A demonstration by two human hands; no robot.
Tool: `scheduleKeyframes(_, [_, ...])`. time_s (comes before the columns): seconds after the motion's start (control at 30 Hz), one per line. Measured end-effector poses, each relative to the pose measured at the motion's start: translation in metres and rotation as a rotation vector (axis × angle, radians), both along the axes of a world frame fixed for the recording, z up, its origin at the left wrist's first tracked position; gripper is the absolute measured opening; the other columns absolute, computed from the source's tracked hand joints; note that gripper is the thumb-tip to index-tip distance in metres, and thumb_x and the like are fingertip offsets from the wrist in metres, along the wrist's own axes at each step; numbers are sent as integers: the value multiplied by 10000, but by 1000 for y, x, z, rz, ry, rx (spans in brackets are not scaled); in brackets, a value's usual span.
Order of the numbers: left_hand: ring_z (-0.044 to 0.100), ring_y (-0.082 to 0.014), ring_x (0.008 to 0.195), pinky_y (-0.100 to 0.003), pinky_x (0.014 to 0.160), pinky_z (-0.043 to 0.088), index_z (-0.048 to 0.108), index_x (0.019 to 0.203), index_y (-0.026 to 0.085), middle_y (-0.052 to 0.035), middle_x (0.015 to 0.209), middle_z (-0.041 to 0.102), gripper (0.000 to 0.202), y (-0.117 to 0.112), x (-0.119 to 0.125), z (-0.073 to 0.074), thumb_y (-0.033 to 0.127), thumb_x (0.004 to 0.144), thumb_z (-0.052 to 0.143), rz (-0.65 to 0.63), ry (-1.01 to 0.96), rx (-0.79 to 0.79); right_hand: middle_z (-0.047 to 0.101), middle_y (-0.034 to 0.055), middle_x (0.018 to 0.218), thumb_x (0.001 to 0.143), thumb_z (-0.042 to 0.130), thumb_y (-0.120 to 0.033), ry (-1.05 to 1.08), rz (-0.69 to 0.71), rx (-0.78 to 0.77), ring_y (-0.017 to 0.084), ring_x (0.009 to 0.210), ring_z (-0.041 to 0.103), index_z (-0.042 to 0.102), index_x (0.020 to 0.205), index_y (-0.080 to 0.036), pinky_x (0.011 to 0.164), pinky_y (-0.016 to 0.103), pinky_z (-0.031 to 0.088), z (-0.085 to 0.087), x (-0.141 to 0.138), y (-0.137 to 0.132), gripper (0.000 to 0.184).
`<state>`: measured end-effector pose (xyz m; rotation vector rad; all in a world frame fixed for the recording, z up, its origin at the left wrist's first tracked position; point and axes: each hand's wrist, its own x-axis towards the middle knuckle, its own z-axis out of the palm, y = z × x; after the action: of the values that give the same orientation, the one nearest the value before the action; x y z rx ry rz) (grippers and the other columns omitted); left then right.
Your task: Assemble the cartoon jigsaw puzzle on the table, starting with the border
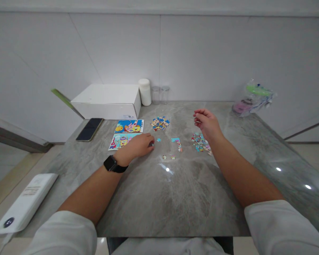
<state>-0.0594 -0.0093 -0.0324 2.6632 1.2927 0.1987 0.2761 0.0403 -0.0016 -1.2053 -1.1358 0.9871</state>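
Observation:
My left hand (140,144), with a black watch on its wrist, rests low over the right edge of a picture card (116,141). Its fingers curl together at the tabletop, and a bit of light-blue puzzle piece (153,144) shows at the tips. Raised above the table, my right hand (207,124) has its fingers loosely bent and apart, with nothing visible in them. Below it lies a pile of puzzle pieces (200,143). Between the hands are a joined corner of puzzle (178,144), a single blue piece (158,140) and two small loose pieces nearer me.
A second pile of pieces (160,123) lies behind, beside another cartoon card (130,126). Around the table are a phone (89,129), a white box (106,101), a white bottle (145,92), two clear jars (160,95), a plastic bag (252,98) and a white device (28,200).

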Motion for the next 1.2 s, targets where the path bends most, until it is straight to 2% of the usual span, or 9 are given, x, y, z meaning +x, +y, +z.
scheduleKeyframes(0.1, [696,-248,938,-347,841,528,736,1013,202,-108,1044,721,151,1,0,0,263,910,643,-16,16,-23,671,-11,891,722,731,-404,12,-30,29,111,704,583,617,936,-256,637,242,458,18,19,-1,284])
scheduleKeyframes(0.2, [695,-255,936,-355,848,530,733,996,201,-113,1036,724,149,3,-1,1,268,920,623,-13,36,-26,652,-13,865,738,723,-441,-11,-49,65,119,708,582,598,925,-263,650,250,458,29,32,-2,287])
scheduleKeyframes(0.37, [695,-271,954,-374,857,534,729,992,204,-117,1035,724,163,5,0,3,297,925,614,-16,71,-28,645,-7,852,776,715,-484,-50,-51,81,130,730,593,599,926,-264,665,254,471,43,40,-6,291])
scheduleKeyframes(0.53, [695,-266,979,-388,884,537,726,1068,212,-103,1084,726,227,-2,8,16,347,956,581,-43,-34,9,681,6,880,822,709,-492,-139,4,62,122,726,594,647,957,-247,665,246,466,49,42,-9,287])
scheduleKeyframes(0.67, [701,-257,975,-375,879,525,702,1112,210,-88,1048,744,286,-15,22,24,374,1037,480,-88,-109,48,717,21,842,835,713,-432,-420,145,-5,136,705,593,712,930,-217,658,259,458,39,42,-8,236])
scheduleKeyframes(0.8, [705,-249,906,-344,773,489,696,1024,213,-88,1001,757,330,-24,32,15,394,1071,424,-32,-95,102,750,21,786,771,796,-265,-935,313,-114,183,742,649,752,782,-230,712,292,470,19,38,-7,58])
scheduleKeyframes(0.87, [695,-235,828,-329,708,449,691,929,216,-82,922,751,382,-25,32,10,427,1080,411,-23,-73,106,783,39,839,728,833,-198,-1146,368,-168,214,791,686,775,770,-241,739,306,482,10,35,-9,83])
scheduleKeyframes(1.03, [668,-209,750,-328,669,383,654,763,212,-67,794,726,513,-23,27,6,462,1100,358,-13,-94,107,814,126,1050,748,840,-201,-1446,346,-195,290,971,734,837,931,-238,803,341,529,-7,21,-13,187])
scheduleKeyframes(1.2, [627,-188,713,-319,660,358,634,712,213,-51,750,687,509,-22,23,7,461,1089,399,-37,-136,119,803,190,1071,757,834,-231,-1551,300,-236,339,985,745,851,918,-206,790,381,561,-18,12,-13,164])
